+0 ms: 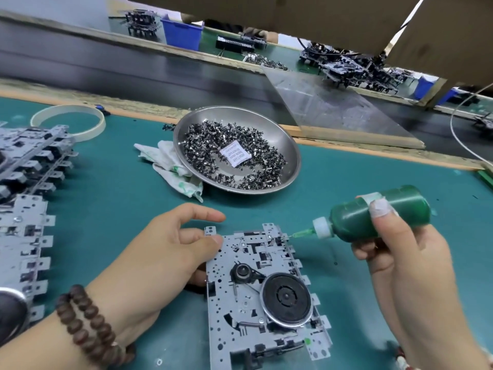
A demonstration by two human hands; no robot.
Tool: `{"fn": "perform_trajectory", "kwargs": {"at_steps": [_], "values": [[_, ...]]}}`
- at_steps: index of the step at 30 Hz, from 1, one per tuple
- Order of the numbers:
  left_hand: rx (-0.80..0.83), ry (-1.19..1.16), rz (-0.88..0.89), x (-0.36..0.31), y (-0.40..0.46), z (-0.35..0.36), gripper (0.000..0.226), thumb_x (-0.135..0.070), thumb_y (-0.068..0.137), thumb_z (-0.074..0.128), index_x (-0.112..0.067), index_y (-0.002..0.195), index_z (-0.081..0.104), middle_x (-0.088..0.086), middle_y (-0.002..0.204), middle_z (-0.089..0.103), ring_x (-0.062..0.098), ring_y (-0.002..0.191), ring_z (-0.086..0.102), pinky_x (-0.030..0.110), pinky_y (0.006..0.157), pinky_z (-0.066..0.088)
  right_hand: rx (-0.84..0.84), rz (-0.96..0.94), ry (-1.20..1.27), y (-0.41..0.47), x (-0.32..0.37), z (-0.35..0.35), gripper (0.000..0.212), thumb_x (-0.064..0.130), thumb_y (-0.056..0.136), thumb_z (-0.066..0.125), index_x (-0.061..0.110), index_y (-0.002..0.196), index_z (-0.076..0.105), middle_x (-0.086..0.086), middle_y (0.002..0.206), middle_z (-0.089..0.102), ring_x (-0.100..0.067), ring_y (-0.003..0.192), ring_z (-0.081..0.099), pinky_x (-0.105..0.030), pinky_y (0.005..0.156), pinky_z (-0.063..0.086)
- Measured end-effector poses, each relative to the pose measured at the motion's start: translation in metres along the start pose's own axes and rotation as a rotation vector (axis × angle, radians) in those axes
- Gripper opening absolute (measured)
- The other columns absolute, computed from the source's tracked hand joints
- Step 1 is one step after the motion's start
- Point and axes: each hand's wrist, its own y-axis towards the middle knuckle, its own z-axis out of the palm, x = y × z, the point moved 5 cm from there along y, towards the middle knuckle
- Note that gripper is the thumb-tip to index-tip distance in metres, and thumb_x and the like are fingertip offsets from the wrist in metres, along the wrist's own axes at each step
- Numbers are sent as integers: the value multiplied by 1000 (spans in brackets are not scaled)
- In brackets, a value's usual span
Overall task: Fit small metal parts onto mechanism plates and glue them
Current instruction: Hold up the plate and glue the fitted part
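On green mat, left hand (160, 252) steadies stiff, light mechanism plate (256, 295) by its edge; right hand (400, 252) grips green glue bottle (373, 214), needle at plate.

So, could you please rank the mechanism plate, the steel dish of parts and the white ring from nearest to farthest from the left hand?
1. Mechanism plate: touching the left hand.
2. Steel dish: beyond, slightly right.
3. White ring: far left.

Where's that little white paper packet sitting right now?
In the head view, the white packet lies on the small metal parts in the round steel dish, mid-table, behind the mechanism plate.
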Motion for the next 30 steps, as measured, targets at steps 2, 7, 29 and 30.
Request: {"fn": "perform_trajectory", "kwargs": {"at_steps": [2,7,29,30], "values": [[4,3,-10,1,1,-1,18,-3,85,57,-17,96,63,21,69,66,16,46,55,17,37,41,-3,-48,-55,-1,2,-1,47,66,49,76,27,75,71,7,69,66,-5,53,51,-14,47,42],[2,7,-15,1,1,0,18,-1,85,57,-15,96,62,22,70,67,15,46,56,17,37,41,2,-92,-127,-2,2,-1,47,66,55,74,26,78,70,6,72,66,-7,53,51,-16,48,43],[-237,862,310,-24,-2,-11,12,-46,80,47,-37,82,54,-18,82,59,3,62,54,25,65,42,-32,-17,7,2,-9,-3,15,33,69,62,21,68,70,5,63,64,-3,47,45,-13,44,40],[-317,897,344,-30,2,-15,10,-42,84,49,-34,85,53,-15,85,58,7,69,53,28,68,40,-38,-9,14,2,-9,-3,15,31,69,61,18,69,69,5,63,63,-3,47,45,-13,43,40]]}}
